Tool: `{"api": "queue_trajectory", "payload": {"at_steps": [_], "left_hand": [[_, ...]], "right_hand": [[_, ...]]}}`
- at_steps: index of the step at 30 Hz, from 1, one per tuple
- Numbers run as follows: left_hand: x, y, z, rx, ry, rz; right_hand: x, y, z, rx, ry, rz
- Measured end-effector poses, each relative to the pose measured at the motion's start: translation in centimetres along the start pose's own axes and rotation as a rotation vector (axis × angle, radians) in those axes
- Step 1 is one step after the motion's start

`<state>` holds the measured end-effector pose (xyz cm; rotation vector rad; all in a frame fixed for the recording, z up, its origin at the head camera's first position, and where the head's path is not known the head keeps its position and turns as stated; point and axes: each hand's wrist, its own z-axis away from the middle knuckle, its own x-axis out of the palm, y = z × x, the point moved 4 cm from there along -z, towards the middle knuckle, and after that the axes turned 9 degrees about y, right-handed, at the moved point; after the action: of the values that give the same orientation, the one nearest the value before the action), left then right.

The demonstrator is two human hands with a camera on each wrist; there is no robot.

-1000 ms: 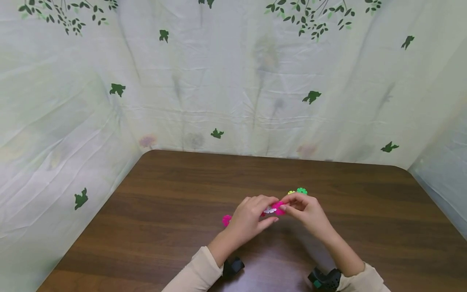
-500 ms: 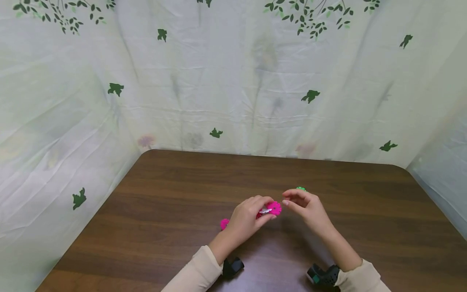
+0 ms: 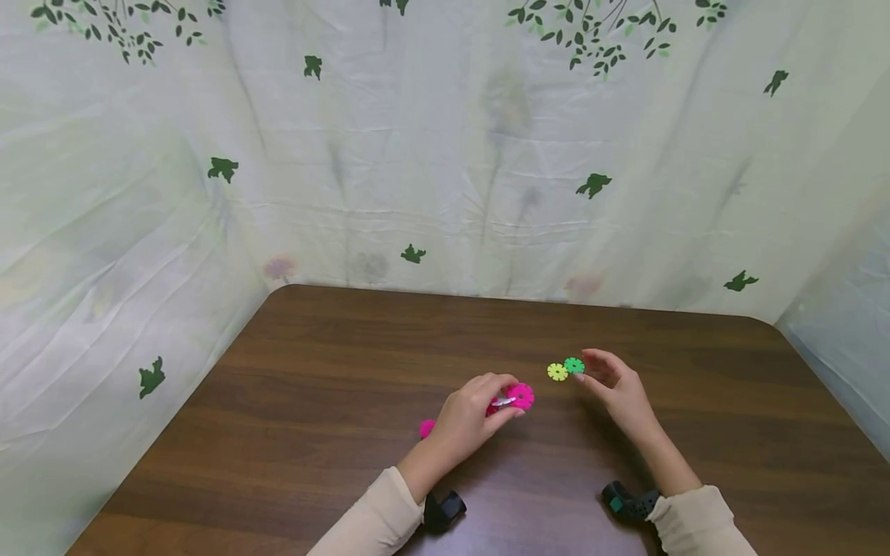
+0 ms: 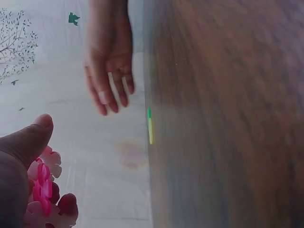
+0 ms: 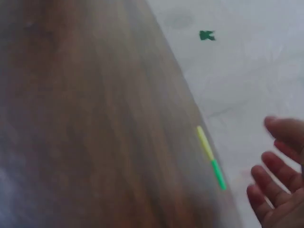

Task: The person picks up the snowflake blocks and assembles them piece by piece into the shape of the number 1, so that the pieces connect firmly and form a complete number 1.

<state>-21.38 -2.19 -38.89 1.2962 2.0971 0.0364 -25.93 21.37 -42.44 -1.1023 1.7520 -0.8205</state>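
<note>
My left hand [image 3: 473,413] holds a joined chain of notched plastic discs, pink and white, over the middle of the table. One bright pink disc [image 3: 521,396] sticks out past the fingertips, and another pink disc [image 3: 427,428] shows behind the wrist side of the hand. The left wrist view shows pink discs [image 4: 42,190] slotted together in the palm under the thumb. My right hand [image 3: 619,394] hangs with loosely bent fingers, holding nothing, close by a green notched disc [image 3: 574,365]. Beside that disc, a yellow notched disc [image 3: 558,372] lies flat on the table.
A brown wooden table [image 3: 334,355] with rounded far corners fills the lower view. Pale cloth [image 3: 445,154] printed with leaves and birds hangs behind it and at both sides. Each wrist wears a black camera, the left one [image 3: 445,510] close above the table.
My right hand has let go of the pink disc and moved right and away, beside the green disc. The yellow and green discs now show fully. My left hand keeps its hold, nearly still.
</note>
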Motion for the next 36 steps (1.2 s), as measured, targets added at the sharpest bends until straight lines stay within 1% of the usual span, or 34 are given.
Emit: {"api": "queue_trajectory", "payload": {"at_steps": [4,10,15,23,26,31,36], "left_hand": [[0.1,-0.1,0.1,-0.002,-0.009,0.002],[0.1,-0.2,0.1,0.003,-0.004,0.004],[0.2,-0.3,0.2,0.002,-0.012,-0.007],[0.2,-0.2,0.2,0.001,-0.012,-0.007],[0.2,-0.2,0.2,0.004,-0.011,-0.009],[0.2,-0.3,0.2,0.002,-0.018,-0.01],[0.2,-0.3,0.2,0.003,-0.017,-0.017]], "right_hand": [[-0.2,1.4,-0.1,0.027,-0.027,0.068],[-0.1,2.5,-0.5,0.055,-0.062,0.121],[0.1,3.2,-1.2,0.076,-0.093,0.192],[0.4,3.3,-2.3,0.039,-0.143,0.346],[0.6,3.2,-2.5,0.024,-0.168,0.382],[0.8,3.2,-2.6,0.035,-0.174,0.382],[0.7,3.2,-2.7,0.074,-0.147,0.32]]}}
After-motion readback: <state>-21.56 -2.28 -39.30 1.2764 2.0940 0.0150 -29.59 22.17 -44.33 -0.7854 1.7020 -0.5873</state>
